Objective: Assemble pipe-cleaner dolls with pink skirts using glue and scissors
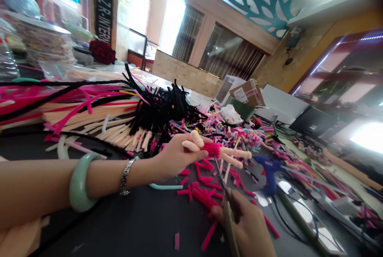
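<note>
My left hand [175, 155] grips a small pipe-cleaner doll [213, 149] with a hot-pink body and peach limbs, two of them pointing right. In my right hand [243, 219] is a pair of scissors [222, 175], its fingers wrapped round the handles. The blade tips reach up to the lower edge of the doll's pink part; whether they are touching it I cannot tell. Below the doll, short cut pieces of pink pipe cleaner [203, 197] lie scattered on the dark table [134, 225].
A blue glue gun [271, 171] with its cord stands to the right, beside a shiny metal tray [308, 213]. Black pipe cleaners [167, 103] and peach ones [119, 133] lie bundled behind my left arm. Further back are a pile of colourful small pieces [248, 137] and a cardboard box [248, 93].
</note>
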`<move>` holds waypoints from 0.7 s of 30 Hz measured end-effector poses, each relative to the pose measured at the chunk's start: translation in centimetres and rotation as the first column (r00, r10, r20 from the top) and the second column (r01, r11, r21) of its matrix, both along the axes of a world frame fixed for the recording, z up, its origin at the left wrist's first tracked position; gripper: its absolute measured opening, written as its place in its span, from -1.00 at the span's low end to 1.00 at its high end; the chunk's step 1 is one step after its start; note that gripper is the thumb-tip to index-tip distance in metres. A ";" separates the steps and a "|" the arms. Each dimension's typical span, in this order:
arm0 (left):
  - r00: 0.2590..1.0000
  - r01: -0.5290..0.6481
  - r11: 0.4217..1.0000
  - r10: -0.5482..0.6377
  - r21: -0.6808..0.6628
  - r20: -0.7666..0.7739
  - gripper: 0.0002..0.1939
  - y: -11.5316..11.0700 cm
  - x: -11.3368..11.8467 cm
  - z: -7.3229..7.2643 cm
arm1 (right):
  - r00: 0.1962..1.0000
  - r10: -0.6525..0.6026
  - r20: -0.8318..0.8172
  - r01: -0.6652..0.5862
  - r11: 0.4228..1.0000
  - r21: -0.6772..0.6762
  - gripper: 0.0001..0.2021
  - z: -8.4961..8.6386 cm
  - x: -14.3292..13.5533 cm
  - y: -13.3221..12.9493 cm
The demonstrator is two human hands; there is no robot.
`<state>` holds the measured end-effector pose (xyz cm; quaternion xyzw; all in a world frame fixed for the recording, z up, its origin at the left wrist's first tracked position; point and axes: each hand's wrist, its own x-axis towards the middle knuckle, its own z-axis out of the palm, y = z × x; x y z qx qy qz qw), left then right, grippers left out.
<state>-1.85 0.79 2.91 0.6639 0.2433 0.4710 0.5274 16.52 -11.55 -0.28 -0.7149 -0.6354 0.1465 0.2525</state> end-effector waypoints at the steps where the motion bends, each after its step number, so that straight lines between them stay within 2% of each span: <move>1: 1.000 -0.014 1.000 0.014 0.013 0.000 -0.85 0.0 0.0 -0.1 | 1.000 -0.001 0.007 0.001 1.000 -0.007 -0.61 0.0 0.0 0.0; 3: 0.999 -0.030 0.999 0.031 0.043 -0.012 -0.82 0.1 0.0 -0.1 | 1.000 0.004 0.021 -0.004 1.000 -0.006 -0.61 0.1 0.1 -0.1; 6: 0.999 -0.014 0.993 0.020 0.114 -0.051 -0.76 0.0 -0.1 0.0 | 0.999 0.016 0.050 -0.020 0.998 0.062 -0.58 0.2 -0.1 -0.1; 9: 0.996 -0.047 0.979 0.061 0.198 -0.069 -0.75 -0.1 -0.3 0.0 | 0.999 0.037 0.037 -0.041 0.992 0.122 -0.57 0.2 -0.4 0.0; 13: 0.988 -0.141 0.923 0.154 0.359 -0.007 -0.77 0.2 -0.5 -0.3 | 0.995 0.070 -0.064 -0.061 0.989 0.133 -0.57 0.3 -0.5 -0.1; 15: 0.983 -0.178 0.852 0.171 0.493 0.059 -0.82 0.5 -0.6 -0.5 | 0.986 0.134 -0.099 -0.123 0.986 0.109 -0.52 0.7 -0.2 -0.3; 16: 0.981 -0.190 0.796 0.170 0.574 0.089 -0.84 0.6 -0.7 -0.5 | 0.979 0.173 -0.109 -0.163 0.982 0.091 -0.49 1.0 -0.1 -0.3; 19: 0.978 -0.204 0.569 0.155 0.797 0.140 -0.82 0.9 -1.0 -0.2 | 0.963 0.253 -0.096 -0.247 0.966 0.072 -0.39 1.9 0.2 -0.5; 21: 0.978 -0.197 0.454 0.155 0.869 0.140 -0.80 0.9 -1.3 0.1 | 0.957 0.280 -0.075 -0.274 0.958 0.080 -0.33 2.5 0.5 -0.6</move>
